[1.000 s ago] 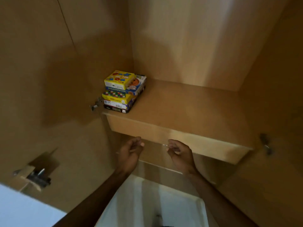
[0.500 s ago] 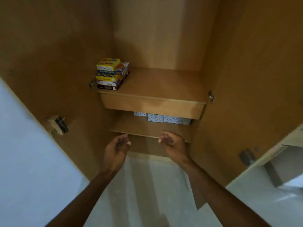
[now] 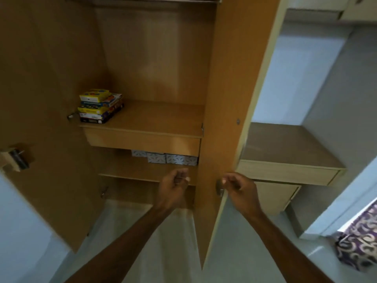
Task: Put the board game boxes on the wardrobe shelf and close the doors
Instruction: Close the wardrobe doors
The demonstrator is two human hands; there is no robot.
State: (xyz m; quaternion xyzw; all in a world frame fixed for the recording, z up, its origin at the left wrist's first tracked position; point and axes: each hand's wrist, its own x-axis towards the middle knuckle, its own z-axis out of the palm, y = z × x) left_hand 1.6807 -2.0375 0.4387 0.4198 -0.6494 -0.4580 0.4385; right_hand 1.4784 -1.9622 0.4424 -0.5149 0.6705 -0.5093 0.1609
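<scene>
Wardrobe (image 3: 155, 58); left hand (image 3: 173, 187), right hand (image 3: 239, 188) curled

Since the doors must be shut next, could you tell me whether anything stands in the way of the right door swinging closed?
Only the left hand, which hangs before the opening beside the right door and may lie in its swing. The board game boxes sit within the shelf edge.

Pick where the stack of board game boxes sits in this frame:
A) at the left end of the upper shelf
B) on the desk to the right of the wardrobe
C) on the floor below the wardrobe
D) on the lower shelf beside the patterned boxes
A: the stack of board game boxes rests at the left end of the upper shelf, while the patterned boxes sit on the shelf below it.
</scene>
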